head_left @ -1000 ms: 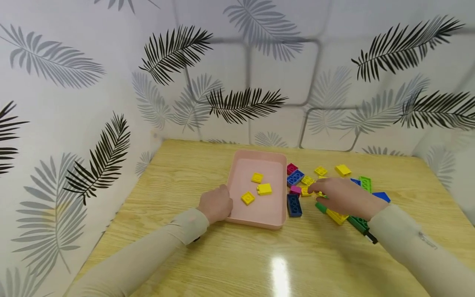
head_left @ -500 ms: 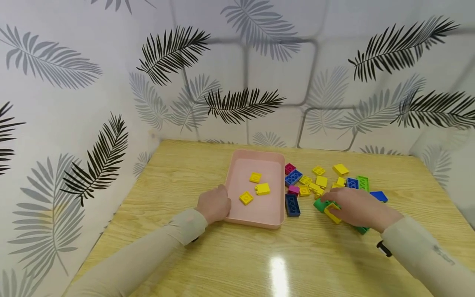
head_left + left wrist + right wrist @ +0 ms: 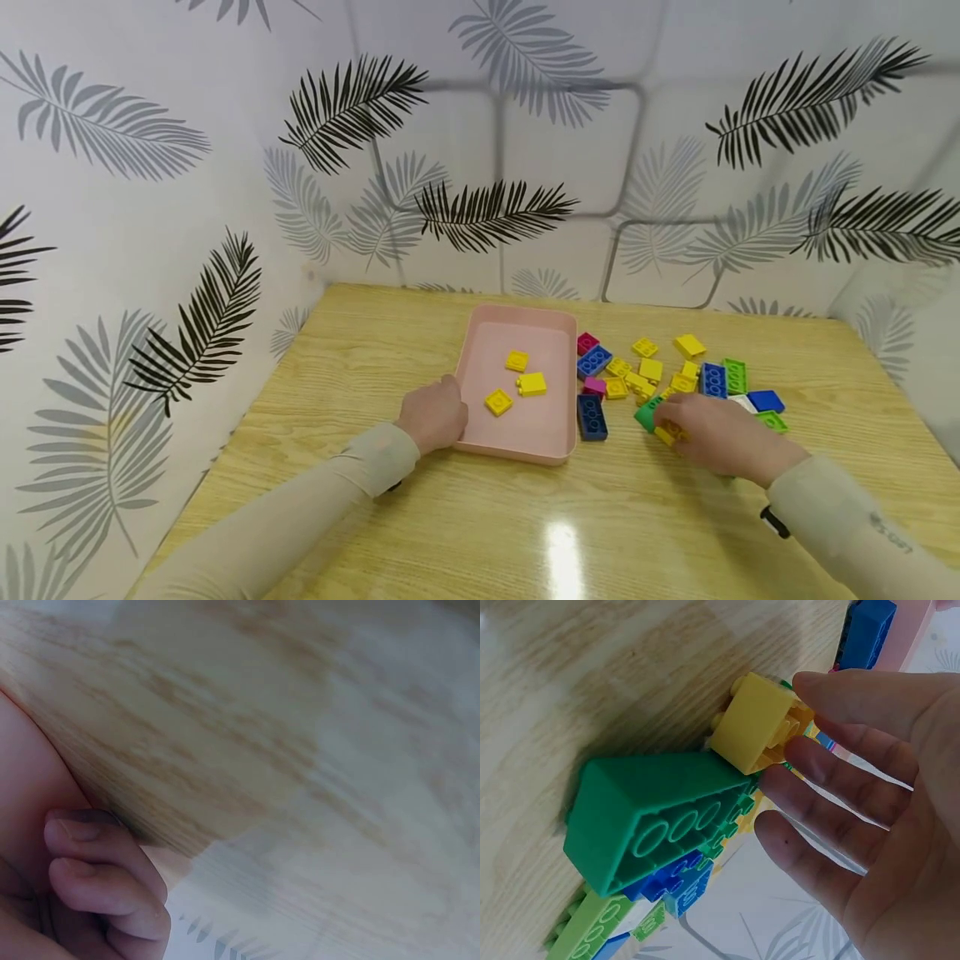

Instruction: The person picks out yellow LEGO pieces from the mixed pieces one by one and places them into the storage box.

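Note:
My left hand (image 3: 433,414) grips the near left edge of a pink tray (image 3: 525,429); in the left wrist view its curled fingers (image 3: 105,881) lie against the pink wall. Inside are three yellow toy bricks, one of them a yellow brick (image 3: 532,384) with a side stud. On the right, my right hand (image 3: 727,437) reaches low into loose toy bricks. Its thumb and fingers pinch a yellow toy brick (image 3: 754,724) whose hollow underside faces the palm. Right beside that lies a green toy brick (image 3: 660,795), hollow side showing; the index fingertip is hidden.
Several yellow bricks lie behind the right hand, one a yellow brick (image 3: 650,369). A dark blue brick (image 3: 592,417) stands close along the tray's right wall. Farther right are a blue brick (image 3: 766,402) and light green ones. A patterned wall (image 3: 480,125) bounds the wooden table (image 3: 375,333).
My right hand has come down from above the bricks onto the yellow brick, which has turned so its hollow side shows. The left hand and tray have stayed put.

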The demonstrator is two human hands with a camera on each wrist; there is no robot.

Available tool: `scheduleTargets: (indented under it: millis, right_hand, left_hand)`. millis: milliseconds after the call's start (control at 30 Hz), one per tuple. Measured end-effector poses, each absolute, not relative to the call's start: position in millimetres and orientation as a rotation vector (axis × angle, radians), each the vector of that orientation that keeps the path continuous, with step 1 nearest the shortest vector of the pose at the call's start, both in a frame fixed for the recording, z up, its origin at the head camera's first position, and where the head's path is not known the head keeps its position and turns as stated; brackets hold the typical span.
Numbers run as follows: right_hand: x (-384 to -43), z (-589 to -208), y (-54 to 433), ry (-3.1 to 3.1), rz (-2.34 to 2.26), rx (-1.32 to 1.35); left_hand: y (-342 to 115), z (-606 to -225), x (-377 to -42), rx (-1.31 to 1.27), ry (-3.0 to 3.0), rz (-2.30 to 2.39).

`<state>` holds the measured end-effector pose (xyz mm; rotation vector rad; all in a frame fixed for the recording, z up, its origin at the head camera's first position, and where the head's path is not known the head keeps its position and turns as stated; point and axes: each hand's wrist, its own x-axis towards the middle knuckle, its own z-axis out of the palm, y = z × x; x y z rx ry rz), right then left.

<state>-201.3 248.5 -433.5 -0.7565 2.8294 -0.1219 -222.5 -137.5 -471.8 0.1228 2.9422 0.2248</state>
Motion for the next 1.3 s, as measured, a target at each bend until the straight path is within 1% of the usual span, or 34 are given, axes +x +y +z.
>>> scheduleTargets:
  millis: [367, 1067, 1300]
  right_hand:
    - [-199, -436, 247, 2.817, -0.187, -0.792]
    - [-198, -438, 249, 2.841, -0.170, -0.797]
    - [-200, -429, 246, 2.893, -0.174, -0.887]
  left_hand:
    - [-138, -475, -224, 0.107, 2.935, 0.205]
    - [-137, -476, -226, 0.086, 2.930, 0.197]
    - [-137, -476, -227, 0.084, 2.918, 0.206]
